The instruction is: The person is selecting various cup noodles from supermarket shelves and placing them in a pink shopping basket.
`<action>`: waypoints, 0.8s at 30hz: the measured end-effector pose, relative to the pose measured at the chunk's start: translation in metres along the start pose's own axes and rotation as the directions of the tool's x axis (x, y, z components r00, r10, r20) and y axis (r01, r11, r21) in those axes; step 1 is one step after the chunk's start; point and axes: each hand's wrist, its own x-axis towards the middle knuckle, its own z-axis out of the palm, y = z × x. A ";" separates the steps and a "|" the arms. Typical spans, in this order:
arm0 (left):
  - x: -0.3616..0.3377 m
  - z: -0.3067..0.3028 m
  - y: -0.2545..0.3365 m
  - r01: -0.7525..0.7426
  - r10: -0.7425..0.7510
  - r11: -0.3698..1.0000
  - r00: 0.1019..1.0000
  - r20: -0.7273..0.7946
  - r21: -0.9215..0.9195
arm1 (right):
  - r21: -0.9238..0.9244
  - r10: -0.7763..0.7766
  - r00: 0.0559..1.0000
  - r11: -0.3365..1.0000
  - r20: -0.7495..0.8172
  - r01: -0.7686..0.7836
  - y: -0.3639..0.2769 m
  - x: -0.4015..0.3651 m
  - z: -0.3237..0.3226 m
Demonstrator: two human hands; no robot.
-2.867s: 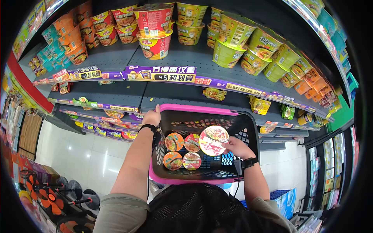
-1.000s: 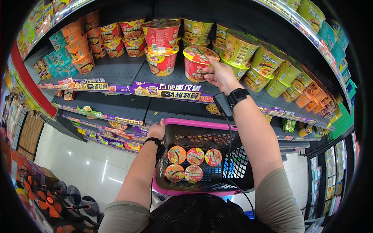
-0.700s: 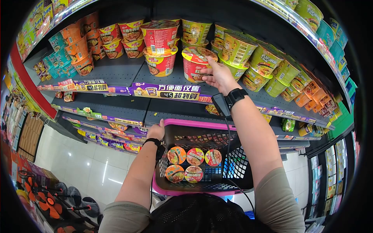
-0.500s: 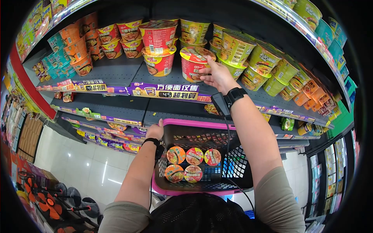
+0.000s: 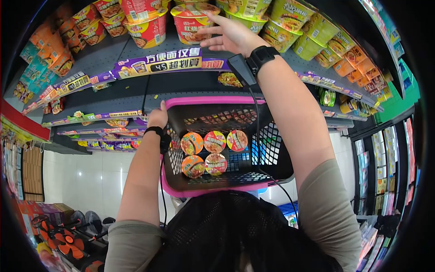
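My right hand [image 5: 232, 37] reaches to the shelf, fingers spread and stretched out, the thumb and fingertips overlapping the right side of a red instant noodle bowl [image 5: 190, 28]. That bowl stands upright with a yellow-rimmed lid. My left hand [image 5: 157, 119] is closed on the left front corner of a black shopping basket [image 5: 272, 174] with a pink rim, its fingers partly hidden by the edge. Inside the basket lie several noodle bowls, among them an orange-lidded one [image 5: 192, 143] and a red-lidded one [image 5: 237, 140], all with their lids up.
Stacked red noodle bowls [image 5: 146, 29] stand left of my right hand, and green ones [image 5: 281, 34] to its right. A purple price strip [image 5: 158, 63] runs along the shelf edge. Lower shelves hold more packets. A black cable [image 5: 257, 131] hangs across the basket from my right wrist.
The view has tilted down, so shelf and basket sit higher in the picture. My right hand's fingers have spread wider beside the red noodle bowl. The left hand stays on the basket.
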 end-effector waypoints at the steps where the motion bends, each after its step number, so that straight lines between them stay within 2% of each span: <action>1: 0.002 0.001 -0.001 0.002 -0.003 1.000 1.000 0.004 0.009 | 0.005 0.008 1.000 1.000 -0.003 -0.008 0.004 0.000 0.002; 3: 0.002 0.003 -0.004 0.000 -0.001 1.000 1.000 0.003 0.023 | -0.049 -0.040 0.996 0.998 -0.078 0.037 0.005 0.002 0.004; 4: 0.000 0.003 -0.003 0.005 -0.004 0.999 1.000 -0.012 0.033 | -0.016 -0.024 0.994 1.000 -0.105 0.023 0.007 0.002 0.006; 9: -0.001 0.000 0.001 0.030 -0.030 0.998 1.000 -0.009 0.050 | 0.028 -0.013 0.998 1.000 -0.054 0.014 0.004 -0.006 0.006; 12: -0.005 -0.003 0.003 0.017 -0.017 0.999 1.000 -0.009 0.029 | 0.136 0.018 1.000 0.991 0.002 -0.018 0.004 -0.009 0.005; 15: -0.005 -0.002 0.002 0.000 0.000 1.000 1.000 -0.019 0.024 | 0.147 -0.012 0.999 0.989 0.041 0.006 0.011 -0.009 -0.002; 16: -0.007 -0.004 0.004 0.006 -0.005 1.000 1.000 -0.016 0.022 | 0.105 -0.033 0.999 0.994 -0.031 0.036 0.004 -0.021 0.002; 17: -0.007 -0.004 0.003 0.004 -0.003 1.000 1.000 -0.021 0.019 | 0.102 -0.038 0.999 0.994 -0.030 0.041 0.000 -0.032 0.002; 19: -0.005 -0.001 0.002 0.023 -0.022 1.000 0.999 -0.030 0.018 | -0.003 -0.202 0.963 0.979 -0.180 0.205 -0.004 -0.055 -0.001; 21: -0.008 -0.005 0.004 0.036 -0.035 0.999 0.999 -0.011 0.023 | 0.031 -0.321 0.916 0.941 -0.240 0.338 -0.006 -0.094 -0.002; 23: -0.007 -0.004 0.003 0.038 -0.038 0.999 0.999 0.001 0.015 | 0.010 -0.481 0.828 0.863 -0.290 0.505 0.011 -0.128 -0.016; 24: -0.007 -0.004 0.004 0.039 -0.039 0.999 0.999 0.005 0.009 | -0.013 -0.474 0.812 0.866 -0.340 0.501 0.020 -0.150 -0.023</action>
